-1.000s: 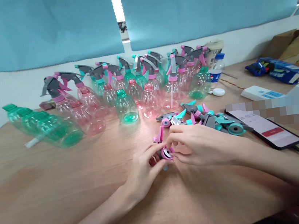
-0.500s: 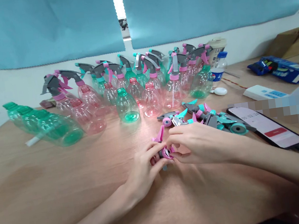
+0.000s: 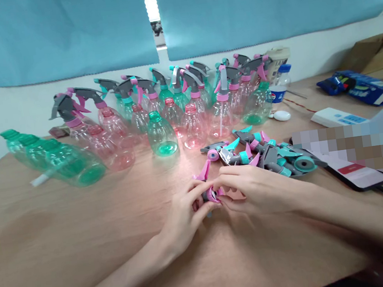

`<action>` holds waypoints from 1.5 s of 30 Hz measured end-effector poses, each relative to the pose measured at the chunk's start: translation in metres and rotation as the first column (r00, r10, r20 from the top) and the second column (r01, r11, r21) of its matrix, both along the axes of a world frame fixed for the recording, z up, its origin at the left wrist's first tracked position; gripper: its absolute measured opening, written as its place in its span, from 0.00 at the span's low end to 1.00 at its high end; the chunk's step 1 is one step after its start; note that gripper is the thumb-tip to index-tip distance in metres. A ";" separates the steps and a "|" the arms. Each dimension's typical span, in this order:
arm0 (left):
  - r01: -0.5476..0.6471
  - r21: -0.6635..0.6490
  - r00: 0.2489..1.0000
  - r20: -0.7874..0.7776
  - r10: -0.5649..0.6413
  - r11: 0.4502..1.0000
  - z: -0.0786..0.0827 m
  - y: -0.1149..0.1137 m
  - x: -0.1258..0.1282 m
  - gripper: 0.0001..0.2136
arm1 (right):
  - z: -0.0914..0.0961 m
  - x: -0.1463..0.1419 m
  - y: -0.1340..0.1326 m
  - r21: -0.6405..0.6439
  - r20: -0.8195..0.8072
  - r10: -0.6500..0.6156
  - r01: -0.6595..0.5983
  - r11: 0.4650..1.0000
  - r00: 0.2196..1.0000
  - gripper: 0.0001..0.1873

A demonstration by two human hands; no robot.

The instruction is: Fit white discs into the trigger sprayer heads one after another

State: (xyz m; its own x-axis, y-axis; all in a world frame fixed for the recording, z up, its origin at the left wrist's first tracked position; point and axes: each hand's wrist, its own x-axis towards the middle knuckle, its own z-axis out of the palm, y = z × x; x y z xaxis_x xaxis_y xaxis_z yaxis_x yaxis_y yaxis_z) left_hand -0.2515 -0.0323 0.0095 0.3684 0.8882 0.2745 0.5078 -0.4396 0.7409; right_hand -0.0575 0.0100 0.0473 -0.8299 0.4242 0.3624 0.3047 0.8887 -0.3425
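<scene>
A pink and grey spray nozzle head is held low over the table, its pink collar turned toward my right hand. My left hand is closed around its grey body. The fingertips of my right hand pinch the pink collar's rim, where a white piece shows inside. My fingers partly hide the collar. Just beyond my right hand lies a pile of loose spray heads in grey, pink and teal.
Pink and green spray bottles stand along the back, such as a green bottle. Green bottles lie tilted at left. To the right are a phone, a white power strip, a blue packet and a drink bottle.
My right hand has shifted slightly at the collar, its fingers a little lower. My left hand keeps its hold on the spray head. The view has moved slightly.
</scene>
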 end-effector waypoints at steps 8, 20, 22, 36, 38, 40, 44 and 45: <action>-0.005 -0.001 1.000 -0.012 0.005 1.000 0.000 0.000 0.000 0.17 | -0.007 0.002 -0.003 0.002 -0.037 -0.015 0.015 1.000 0.999 0.06; -0.007 -0.027 1.000 0.017 0.008 1.000 0.001 0.000 0.000 0.16 | -0.007 -0.002 -0.005 -0.005 -0.081 -0.071 0.070 0.998 0.994 0.07; -0.006 -0.024 1.000 0.018 0.007 1.000 0.001 0.000 -0.001 0.17 | -0.004 0.000 -0.004 -0.035 -0.068 -0.081 0.079 0.996 0.994 0.06; -0.035 0.017 0.999 0.009 0.034 0.999 0.003 -0.001 0.000 0.12 | 0.006 0.002 0.001 -0.056 0.057 -0.064 0.067 0.996 0.996 0.04; -0.037 0.019 0.999 0.016 0.037 0.999 0.002 -0.001 0.000 0.11 | -0.002 -0.001 0.001 -0.038 0.010 -0.082 0.083 0.996 0.997 0.06; -0.046 0.013 0.999 0.029 0.046 0.999 0.003 -0.001 -0.001 0.12 | -0.010 -0.005 -0.001 -0.032 -0.054 -0.159 0.157 0.987 0.986 0.07; -0.062 0.005 0.998 0.034 0.061 0.998 0.003 -0.001 0.000 0.13 | -0.015 -0.007 -0.004 -0.144 -0.079 -0.267 0.254 0.956 0.960 0.08; -0.062 0.004 0.998 0.027 0.062 0.998 0.003 -0.001 0.000 0.14 | -0.012 -0.005 -0.003 -0.174 -0.064 -0.253 0.239 0.955 0.965 0.07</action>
State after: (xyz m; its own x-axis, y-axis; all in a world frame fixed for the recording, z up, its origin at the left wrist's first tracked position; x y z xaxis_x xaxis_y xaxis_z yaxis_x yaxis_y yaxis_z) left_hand -0.2513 -0.0333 0.0128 0.3051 0.9078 0.2878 0.5146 -0.4114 0.7523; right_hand -0.0627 0.0067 0.0351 -0.6618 0.6707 0.3349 0.4705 0.7194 -0.5109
